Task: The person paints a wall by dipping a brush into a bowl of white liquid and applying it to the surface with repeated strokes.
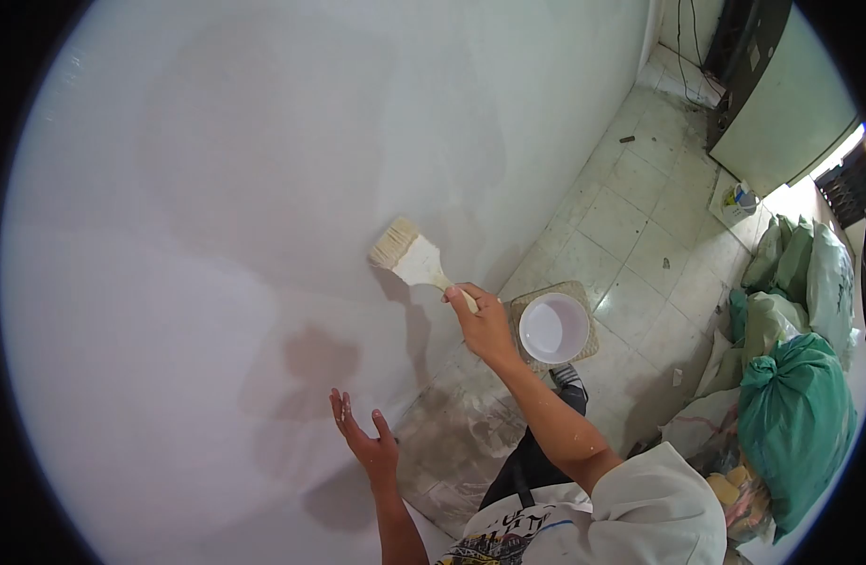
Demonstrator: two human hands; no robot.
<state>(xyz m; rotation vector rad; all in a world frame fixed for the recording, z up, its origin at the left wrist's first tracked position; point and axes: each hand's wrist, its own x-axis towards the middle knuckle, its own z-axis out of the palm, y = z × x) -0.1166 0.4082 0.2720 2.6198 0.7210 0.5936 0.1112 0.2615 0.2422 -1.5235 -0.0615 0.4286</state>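
Note:
My right hand [481, 318] grips the yellowish handle of a wide paintbrush [416, 261], its white-smeared ferrule and pale bristles pointing up and left. The bristle tips are close to the white wall [216, 169], and the brush throws a shadow down it. Lower down, my left hand [368, 441] holds nothing; its fingers are spread and raised in front of the wall. Below my right hand, a round white bucket [554, 328] with white liquid inside stands on a square mat [583, 299] on the floor.
Grey floor tiles [631, 226], stained near the wall, run alongside it. Several tied sacks, including a green bag [798, 405], are heaped at the right. A small tub [739, 203] stands by a pale green cabinet-like panel [781, 104]. My shoe [568, 377] is beside the bucket.

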